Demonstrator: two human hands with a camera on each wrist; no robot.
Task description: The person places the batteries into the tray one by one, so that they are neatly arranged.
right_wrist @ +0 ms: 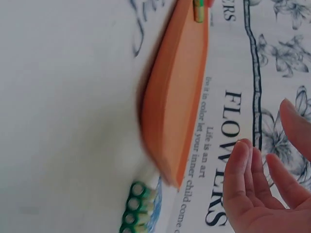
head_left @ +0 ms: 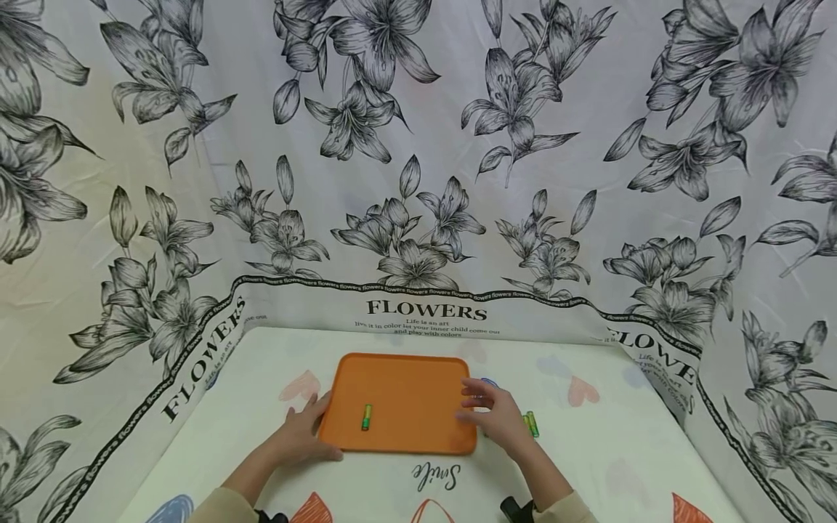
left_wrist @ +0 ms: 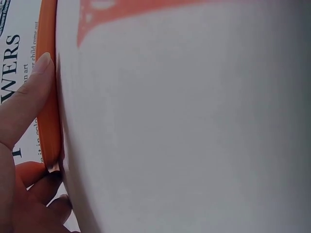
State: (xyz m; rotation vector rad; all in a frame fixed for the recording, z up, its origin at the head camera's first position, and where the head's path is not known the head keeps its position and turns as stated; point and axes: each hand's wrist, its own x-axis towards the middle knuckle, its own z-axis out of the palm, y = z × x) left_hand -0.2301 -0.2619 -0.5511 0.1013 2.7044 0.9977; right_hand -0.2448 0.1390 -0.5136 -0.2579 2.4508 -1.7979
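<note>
An orange tray (head_left: pixel 418 407) lies on the table, with one green and yellow battery (head_left: pixel 367 418) in its left part. My left hand (head_left: pixel 301 434) holds the tray's near left corner, thumb on the front wall and fingers at the left side. In the left wrist view the thumb (left_wrist: pixel 31 92) presses the tray's rim. Over the tray's right edge hovers my right hand (head_left: pixel 502 421), fingers loosely bent and nothing between them. Several more batteries (right_wrist: pixel 133 204) lie in a row just right of the tray, partly hidden behind that hand in the head view.
A white tablecloth (head_left: pixel 608 407) with hearts and lettering covers the table. White cloth (head_left: pixel 425 312) printed with flowers hangs at the back and on both sides. Dark wrist straps show at the bottom of the head view.
</note>
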